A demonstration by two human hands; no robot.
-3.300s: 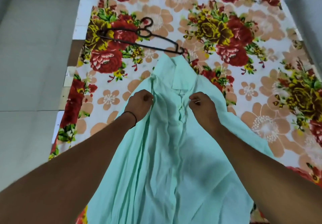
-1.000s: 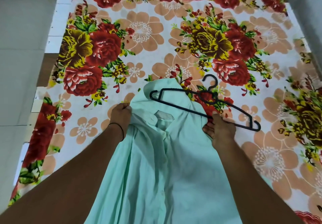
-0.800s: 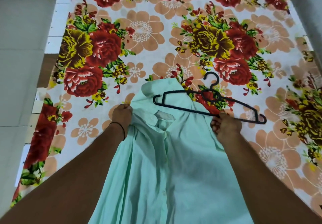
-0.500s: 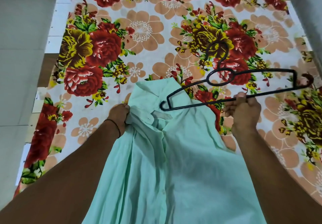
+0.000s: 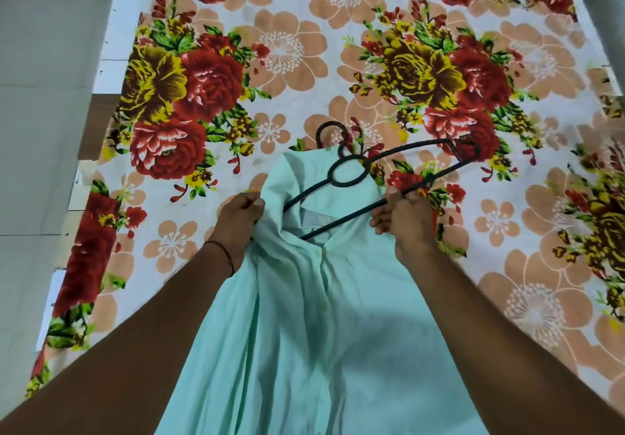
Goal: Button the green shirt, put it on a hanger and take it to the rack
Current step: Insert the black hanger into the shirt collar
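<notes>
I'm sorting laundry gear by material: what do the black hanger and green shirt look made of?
The black hanger: thin round rod, matte black, probably plastic or coated wire; the picture doesn't settle which. The green shirt: thin matte woven cloth, possibly cotton; it drapes in soft folds and creases.

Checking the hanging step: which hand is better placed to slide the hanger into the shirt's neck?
Right: the right hand grips the hanger, whose lower end lies at the open collar; the left hand holds the shirt.
</notes>
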